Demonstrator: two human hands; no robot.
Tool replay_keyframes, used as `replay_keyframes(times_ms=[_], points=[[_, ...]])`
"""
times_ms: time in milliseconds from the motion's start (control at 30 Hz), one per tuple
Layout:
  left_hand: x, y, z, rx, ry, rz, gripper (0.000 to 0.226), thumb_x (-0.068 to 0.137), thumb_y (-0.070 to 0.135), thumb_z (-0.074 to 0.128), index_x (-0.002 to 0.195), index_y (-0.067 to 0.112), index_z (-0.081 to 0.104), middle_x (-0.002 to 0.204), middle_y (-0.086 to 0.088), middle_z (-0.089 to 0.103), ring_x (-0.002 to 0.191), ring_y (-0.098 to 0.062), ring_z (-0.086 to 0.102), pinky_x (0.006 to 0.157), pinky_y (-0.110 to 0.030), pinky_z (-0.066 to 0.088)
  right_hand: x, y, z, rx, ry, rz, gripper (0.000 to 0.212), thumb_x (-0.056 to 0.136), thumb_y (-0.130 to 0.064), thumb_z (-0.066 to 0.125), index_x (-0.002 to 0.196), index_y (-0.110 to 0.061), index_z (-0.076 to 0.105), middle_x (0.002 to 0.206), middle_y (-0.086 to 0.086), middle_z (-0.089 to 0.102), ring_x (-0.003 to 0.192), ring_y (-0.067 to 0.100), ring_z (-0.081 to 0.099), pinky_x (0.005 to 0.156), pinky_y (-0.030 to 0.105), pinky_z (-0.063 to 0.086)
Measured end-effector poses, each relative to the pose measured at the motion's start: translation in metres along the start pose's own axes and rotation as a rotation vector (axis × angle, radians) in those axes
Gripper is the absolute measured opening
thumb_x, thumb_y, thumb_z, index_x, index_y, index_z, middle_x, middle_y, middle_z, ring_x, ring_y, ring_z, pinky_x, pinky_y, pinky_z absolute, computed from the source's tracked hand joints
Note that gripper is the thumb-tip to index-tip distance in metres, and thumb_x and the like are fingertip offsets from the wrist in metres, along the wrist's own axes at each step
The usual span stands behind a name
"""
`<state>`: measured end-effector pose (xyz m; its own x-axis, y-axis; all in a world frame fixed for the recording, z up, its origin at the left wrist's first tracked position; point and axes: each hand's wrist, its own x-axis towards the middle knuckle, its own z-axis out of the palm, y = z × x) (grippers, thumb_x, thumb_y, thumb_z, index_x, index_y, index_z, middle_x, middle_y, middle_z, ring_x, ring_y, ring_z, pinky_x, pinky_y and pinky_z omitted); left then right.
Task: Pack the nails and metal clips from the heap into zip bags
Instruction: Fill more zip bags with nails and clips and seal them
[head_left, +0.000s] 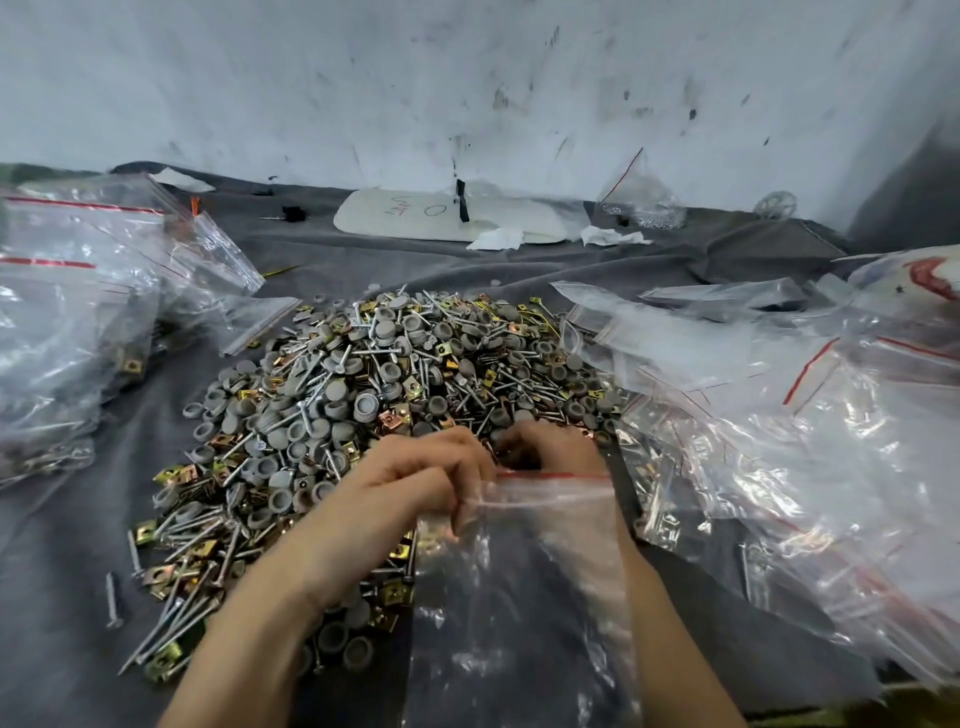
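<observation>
Zip bag, clear with a red strip at the mouth, lies nearest, flat on the grey cloth covering the tabletop, mouth facing the heap.

Left hand: fingers curled, pinching the left edge of the bag mouth.

Right hand: at the far lip of the mouth, touching the heap's near edge, fingers curled downward. Cannot tell whether they hold any piece.

Heap: mixed nails, brass-coloured metal clips and grey round caps, spread from mid-cloth to under the left forearm. One nail lies apart at the left.

Left side: pile of bags, some showing clips inside. Right side: larger pile of bags, several with nails visible. White board rests at the back near the scuffed wall.
</observation>
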<state>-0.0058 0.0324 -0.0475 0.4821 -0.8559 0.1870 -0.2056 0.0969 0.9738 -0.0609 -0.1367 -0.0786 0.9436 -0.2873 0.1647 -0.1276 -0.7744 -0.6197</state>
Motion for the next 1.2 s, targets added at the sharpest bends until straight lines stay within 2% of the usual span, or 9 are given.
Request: replay_keyframes(times_ms=[167, 267, 367, 467, 600, 700, 833, 933, 1200], points=[[0.002, 0.005, 0.015, 0.043, -0.124, 0.037, 0.013, 0.061, 0.021, 0.051, 0.051, 0.018, 0.059, 0.081, -0.003, 0.059, 0.082, -0.014, 0.055, 0.074, -0.021, 0.043, 0.008, 0.001, 0.003, -0.215, 0.033, 0.063, 0.022, 0.093, -0.018, 0.058, 0.112, -0.010, 0.062, 0.117, 0.005, 0.064, 0.112, 0.019, 0.049, 0.079, 0.020, 0.029], [0.004, 0.006, 0.017, 0.066, -0.067, 0.012, 0.016, 0.062, 0.006, 0.047, 0.050, 0.011, 0.057, 0.080, 0.000, 0.060, 0.078, -0.011, 0.055, 0.067, -0.018, 0.042, 0.011, 0.000, 0.001, -0.210, -0.014, 0.043, 0.021, 0.092, -0.017, 0.058, 0.111, -0.008, 0.062, 0.116, 0.008, 0.062, 0.111, 0.018, 0.051, 0.083, 0.021, 0.030], [0.004, 0.006, 0.014, 0.196, 0.090, 0.009, 0.021, 0.064, 0.008, 0.045, 0.048, 0.018, 0.053, 0.081, 0.007, 0.060, 0.076, -0.011, 0.055, 0.065, -0.017, 0.043, 0.009, -0.007, -0.011, 0.129, 0.068, 0.114, 0.012, 0.086, 0.004, 0.061, 0.089, -0.006, 0.066, 0.109, 0.021, 0.060, 0.095, 0.024, 0.056, 0.087, 0.032, 0.042], [0.004, 0.002, 0.012, 0.412, 0.203, 0.027, 0.019, 0.068, 0.014, 0.044, 0.050, 0.020, 0.047, 0.084, 0.003, 0.058, 0.075, -0.011, 0.052, 0.064, -0.020, 0.039, -0.003, -0.004, -0.033, 0.486, 0.172, 0.158, 0.027, 0.086, 0.003, 0.060, 0.073, -0.020, 0.062, 0.077, 0.005, 0.069, 0.062, -0.001, 0.061, 0.059, 0.013, 0.049], [0.004, -0.001, 0.011, 0.532, 0.234, 0.062, 0.021, 0.074, 0.016, 0.041, 0.054, 0.018, 0.047, 0.086, -0.004, 0.055, 0.077, -0.012, 0.051, 0.068, -0.019, 0.037, -0.014, 0.005, -0.053, 0.689, 0.292, 0.087, 0.020, 0.084, -0.004, 0.068, 0.079, -0.023, 0.070, 0.074, -0.005, 0.073, 0.066, 0.002, 0.067, 0.059, 0.010, 0.049], [0.003, -0.003, 0.012, 0.516, 0.160, 0.073, 0.026, 0.073, 0.024, 0.042, 0.047, 0.030, 0.040, 0.079, 0.003, 0.056, 0.075, -0.013, 0.052, 0.068, -0.023, 0.038, -0.013, 0.008, -0.044, 0.430, 0.184, 0.093, 0.024, 0.081, -0.007, 0.072, 0.076, -0.030, 0.069, 0.078, -0.012, 0.072, 0.074, -0.001, 0.067, 0.066, 0.011, 0.049], [0.003, -0.005, 0.013, 0.490, 0.084, 0.024, 0.034, 0.071, 0.020, 0.042, 0.039, 0.031, 0.040, 0.069, 0.010, 0.050, 0.064, -0.009, 0.047, 0.063, -0.027, 0.035, -0.013, 0.009, -0.027, 0.205, -0.067, 0.177, 0.017, 0.073, -0.018, 0.081, 0.084, -0.024, 0.070, 0.084, -0.005, 0.069, 0.084, 0.012, 0.066, 0.084, 0.030, 0.054], [0.003, -0.007, 0.011, 0.467, 0.063, 0.001, 0.032, 0.073, 0.023, 0.042, 0.041, 0.029, 0.044, 0.067, 0.010, 0.050, 0.062, -0.008, 0.045, 0.065, -0.026, 0.036, -0.015, 0.009, -0.032, 0.080, -0.115, 0.127, 0.020, 0.071, -0.028, 0.082, 0.086, -0.029, 0.069, 0.083, -0.011, 0.068, 0.077, 0.000, 0.061, 0.067, 0.011, 0.048], [-0.003, -0.006, 0.001, 0.388, 0.056, 0.048, 0.035, 0.065, 0.041, 0.035, 0.047, 0.014, 0.047, 0.067, -0.005, 0.050, 0.058, -0.009, 0.043, 0.058, -0.027, 0.033, -0.044, -0.003, -0.054, -0.076, -0.380, 0.153, 0.029, 0.062, -0.041, 0.085, 0.074, -0.030, 0.061, 0.070, -0.014, 0.063, 0.063, -0.004, 0.056, 0.052, 0.013, 0.041]])
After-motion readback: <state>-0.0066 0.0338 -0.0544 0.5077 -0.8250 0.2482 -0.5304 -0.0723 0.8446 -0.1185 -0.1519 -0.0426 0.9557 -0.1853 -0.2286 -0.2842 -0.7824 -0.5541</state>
